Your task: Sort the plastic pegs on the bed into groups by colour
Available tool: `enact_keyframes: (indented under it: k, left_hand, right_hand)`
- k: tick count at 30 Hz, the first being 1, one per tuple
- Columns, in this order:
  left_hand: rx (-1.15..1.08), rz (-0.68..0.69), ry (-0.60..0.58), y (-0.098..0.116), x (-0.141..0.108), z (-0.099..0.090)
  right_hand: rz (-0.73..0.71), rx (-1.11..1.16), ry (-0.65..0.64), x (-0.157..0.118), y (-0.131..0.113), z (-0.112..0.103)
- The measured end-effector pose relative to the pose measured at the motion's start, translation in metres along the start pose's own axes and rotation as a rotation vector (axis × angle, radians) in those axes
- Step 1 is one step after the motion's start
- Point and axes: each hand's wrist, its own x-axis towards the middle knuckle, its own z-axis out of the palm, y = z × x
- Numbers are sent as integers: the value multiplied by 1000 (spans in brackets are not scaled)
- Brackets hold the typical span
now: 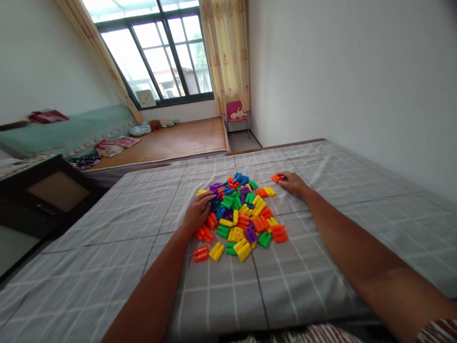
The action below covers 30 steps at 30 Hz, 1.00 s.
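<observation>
A heap of plastic toy building blocks (237,202) in orange, yellow, green, blue and purple lies on a grey checked cloth (300,281). My left hand (197,209) rests at the heap's left side, its fingers stretched over purple and blue blocks; the fingertips are partly lost among them. Beyond the heap's right edge, my right hand (292,183) has its fingers closed on an orange toy block (276,178) at the cloth. Nearest to me lie a yellow block (216,251) and an orange block (201,254), slightly apart from the others.
Behind the table stands a bed with a brown mat (185,136), clothes (116,145) lying on it. A pink chair (233,107) holds a soft toy by the curtain (228,57). To the left is a dark cabinet (50,200); a white wall (342,71) runs along the right.
</observation>
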Motion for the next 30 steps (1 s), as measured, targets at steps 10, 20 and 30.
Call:
enact_keyframes:
  k: [10, 20, 30]
  left_hand:
    - [-2, 14, -10, 1, 0, 0]
    - [8, 5, -28, 3, 0, -1]
    - [27, -7, -34, 7, -1, -3]
  right_hand:
    - [142, -195, 54, 35, -8, 1]
    - [138, -148, 212, 26, 3, 17]
    - [-22, -227, 228, 28, 3, 20]
